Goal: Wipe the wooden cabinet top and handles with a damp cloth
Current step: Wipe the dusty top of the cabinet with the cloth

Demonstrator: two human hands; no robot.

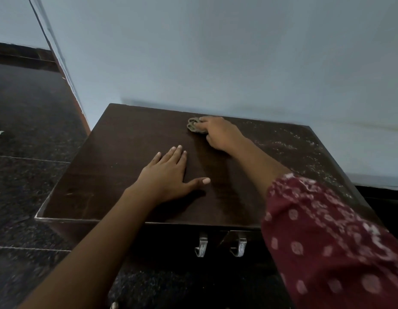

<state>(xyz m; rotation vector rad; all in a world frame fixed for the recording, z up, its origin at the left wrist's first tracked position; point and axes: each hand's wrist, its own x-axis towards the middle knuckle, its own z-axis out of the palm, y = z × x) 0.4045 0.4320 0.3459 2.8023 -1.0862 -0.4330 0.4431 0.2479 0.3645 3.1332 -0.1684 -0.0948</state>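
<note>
Your right hand (218, 134) is stretched out to the far edge of the cabinet top (108, 166), about midway along that edge and close to the wall (215, 52). Its fingers are bent over a small bunched cloth (194, 126), greyish-tan, and grip it against the dark wood. Only the left part of the cloth shows past your fingertips.

Your left hand (169, 172) lies palm down on the top, nearer the middle and a little left of it, well apart from the cloth. Its fingers are straight and slightly spread, the thumb angled out to the right, holding nothing.

The right-hand part of the top, toward its far right corner, carries pale specks (305, 148); the left part looks plain and dark.

Below the front edge, two metal handles (220, 247) hang side by side on the cabinet's front. A dark red patterned sleeve (327, 237) covers your right upper arm. The floor (26, 108) is dark speckled stone, with a small white scrap (0, 132) lying at the left.
</note>
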